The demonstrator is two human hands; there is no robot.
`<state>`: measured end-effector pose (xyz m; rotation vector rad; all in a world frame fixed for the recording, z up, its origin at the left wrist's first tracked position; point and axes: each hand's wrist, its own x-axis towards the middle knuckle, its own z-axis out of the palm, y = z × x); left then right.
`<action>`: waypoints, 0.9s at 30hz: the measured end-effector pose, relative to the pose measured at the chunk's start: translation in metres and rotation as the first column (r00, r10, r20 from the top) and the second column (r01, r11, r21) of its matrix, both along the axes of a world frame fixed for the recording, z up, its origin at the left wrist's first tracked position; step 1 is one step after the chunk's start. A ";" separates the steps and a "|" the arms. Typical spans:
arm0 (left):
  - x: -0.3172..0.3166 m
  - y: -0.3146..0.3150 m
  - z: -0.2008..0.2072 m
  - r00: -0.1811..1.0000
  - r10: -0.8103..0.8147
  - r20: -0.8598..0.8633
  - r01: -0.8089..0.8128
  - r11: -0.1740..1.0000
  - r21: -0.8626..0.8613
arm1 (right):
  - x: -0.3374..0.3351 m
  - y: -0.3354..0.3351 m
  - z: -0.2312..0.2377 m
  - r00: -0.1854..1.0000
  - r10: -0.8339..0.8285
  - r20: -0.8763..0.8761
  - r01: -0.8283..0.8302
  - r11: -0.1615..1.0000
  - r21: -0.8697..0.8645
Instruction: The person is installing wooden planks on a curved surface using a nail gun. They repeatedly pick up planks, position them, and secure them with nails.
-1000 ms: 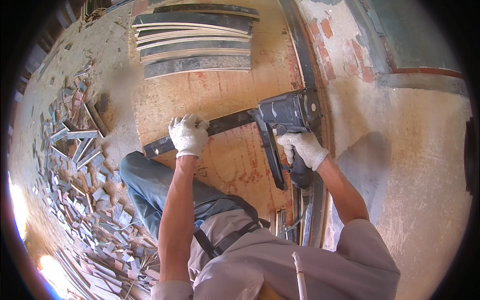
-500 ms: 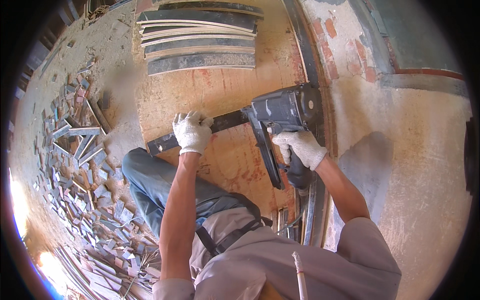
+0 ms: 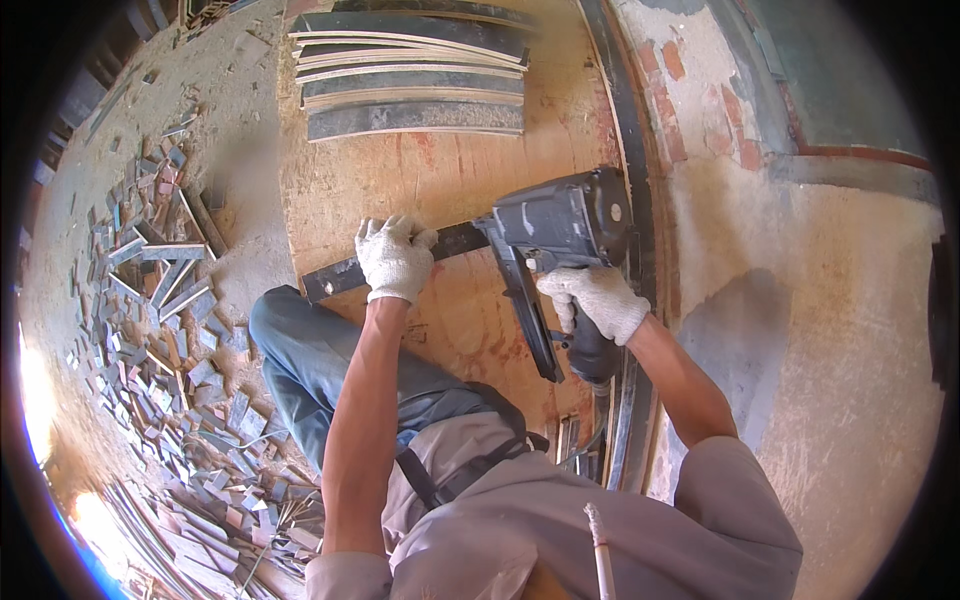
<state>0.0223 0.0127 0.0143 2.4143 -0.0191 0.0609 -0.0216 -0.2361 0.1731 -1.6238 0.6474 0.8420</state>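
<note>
My right hand (image 3: 597, 302), in a white knit glove, is wrapped round the handle of a black nail gun (image 3: 552, 222). The gun's nose rests at a dark narrow wooden strip (image 3: 338, 279), which lies slantwise across a wooden board (image 3: 390, 180). My left hand (image 3: 395, 262), gloved alike, is closed over the same strip, a short way left of the gun's nose. Its fingertips are partly hidden from above. Right of the left hand, part of the strip shows up to the nose; beyond that the gun covers what lies beneath.
Several dark-faced wooden strips (image 3: 415, 118) lie stacked at the board's far end. Along its right side runs a dark rail (image 3: 632, 130), next to a worn plaster wall (image 3: 820, 300). Small wood offcuts (image 3: 200, 380) litter the floor at left. A cigarette-like white stick (image 3: 603, 565) juts in at the bottom.
The nail gun in my right hand has shifted slightly left along the strip, nearer my left hand. My left hand keeps its place on the strip. The whole view has shifted a little.
</note>
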 end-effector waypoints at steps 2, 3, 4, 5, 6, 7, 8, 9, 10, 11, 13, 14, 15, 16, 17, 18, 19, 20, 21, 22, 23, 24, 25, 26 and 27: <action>-0.001 -0.001 0.001 1.000 0.003 0.010 -0.003 1.000 0.008 | 0.002 0.005 -0.005 0.999 0.047 -0.003 -0.047 0.999 0.010; -0.001 -0.002 0.001 1.000 0.005 0.016 -0.006 1.000 0.012 | 0.002 0.007 -0.007 0.998 0.066 -0.001 -0.066 0.998 0.009; -0.001 -0.002 0.001 1.000 0.004 0.021 -0.004 1.000 0.006 | 0.004 0.009 -0.011 0.996 0.093 0.002 -0.093 0.996 0.012; -0.002 -0.002 0.001 1.000 0.003 0.026 -0.003 1.000 0.000 | 0.004 0.010 -0.013 0.998 0.029 -0.047 -0.028 0.999 0.027; -0.002 -0.001 0.001 0.999 0.003 0.032 -0.003 1.000 -0.007 | 0.005 0.012 -0.010 0.999 0.008 -0.038 -0.006 0.999 0.049; -0.002 0.000 0.001 1.000 -0.012 0.000 0.012 1.000 0.002 | 0.006 0.014 -0.004 0.999 -0.017 -0.029 0.019 0.998 0.068; -0.002 0.002 0.000 0.999 -0.026 -0.033 0.027 1.000 0.011 | 0.006 0.016 -0.001 0.999 -0.041 -0.021 0.042 0.995 0.087; -0.003 0.005 0.000 0.997 -0.039 -0.065 0.041 0.999 0.020 | 0.007 0.016 -0.004 0.999 -0.030 0.031 0.027 0.997 0.076; -0.008 0.010 -0.003 0.999 0.045 0.006 -0.045 0.997 0.065 | 0.004 0.012 -0.010 1.000 -0.018 0.017 0.017 0.997 0.074; -0.013 0.018 -0.008 0.989 0.123 0.084 -0.131 0.986 0.103 | 0.002 0.004 -0.016 1.000 -0.008 0.005 0.008 0.998 0.070; -0.027 0.044 -0.015 0.930 0.350 0.111 -0.367 0.881 0.299 | 0.000 0.006 -0.014 1.000 -0.001 0.004 0.001 0.999 0.042; -0.034 0.061 -0.013 0.864 0.497 0.086 -0.477 0.750 0.459 | -0.003 0.005 -0.018 1.000 -0.007 -0.001 0.007 0.999 0.044; -0.037 0.079 -0.013 0.827 0.555 -0.083 -0.431 0.723 0.539 | -0.006 0.001 -0.025 1.000 -0.013 -0.006 0.014 0.999 0.045; -0.039 0.095 -0.008 0.747 0.623 -0.235 -0.382 0.690 0.615 | -0.006 0.001 -0.031 1.000 -0.004 -0.009 0.005 0.999 0.054; -0.038 0.100 -0.006 0.775 0.577 -0.259 -0.291 0.689 0.663 | -0.009 0.000 -0.033 1.000 0.003 0.013 -0.004 0.998 0.066; -0.037 0.104 -0.004 0.756 0.561 -0.338 -0.267 0.735 0.623 | -0.013 0.002 -0.033 1.000 0.007 0.021 -0.008 0.998 0.055; -0.033 0.105 0.005 0.732 0.540 -0.416 -0.248 0.779 0.575 | -0.014 0.003 -0.031 0.999 0.014 0.030 -0.015 0.999 0.039; -0.032 0.104 0.011 0.706 0.511 -0.490 -0.232 0.821 0.522 | -0.016 0.005 -0.029 0.999 0.019 0.039 -0.020 1.000 0.023; -0.036 0.101 0.007 0.754 0.540 -0.375 -0.288 0.784 0.550 | -0.021 0.008 -0.026 0.999 -0.034 0.015 0.034 0.999 0.014; -0.038 0.097 0.011 0.769 0.481 -0.422 -0.291 0.850 0.439 | -0.028 0.005 -0.024 1.000 -0.017 0.023 0.016 1.000 0.013; -0.039 0.093 0.017 0.785 0.415 -0.460 -0.290 0.902 0.319 | -0.035 0.000 -0.022 1.000 -0.001 0.031 0.001 1.000 0.010; -0.041 0.090 0.020 0.801 0.344 -0.491 -0.284 0.939 0.194 | -0.041 -0.006 -0.020 0.999 0.013 0.038 -0.013 1.000 0.008; -0.050 0.091 0.001 0.801 0.376 -0.465 -0.413 0.910 0.024 | -0.045 -0.006 -0.014 0.997 0.070 0.029 -0.070 0.998 -0.009; -0.059 0.094 -0.019 0.800 0.410 -0.438 -0.516 0.843 -0.152 | -0.049 -0.004 -0.011 0.995 0.096 0.040 -0.095 0.995 -0.010; -0.063 0.083 -0.026 0.743 0.386 -0.547 -0.615 0.716 -0.331 | -0.054 -0.005 -0.010 0.993 0.112 0.045 -0.112 0.994 -0.019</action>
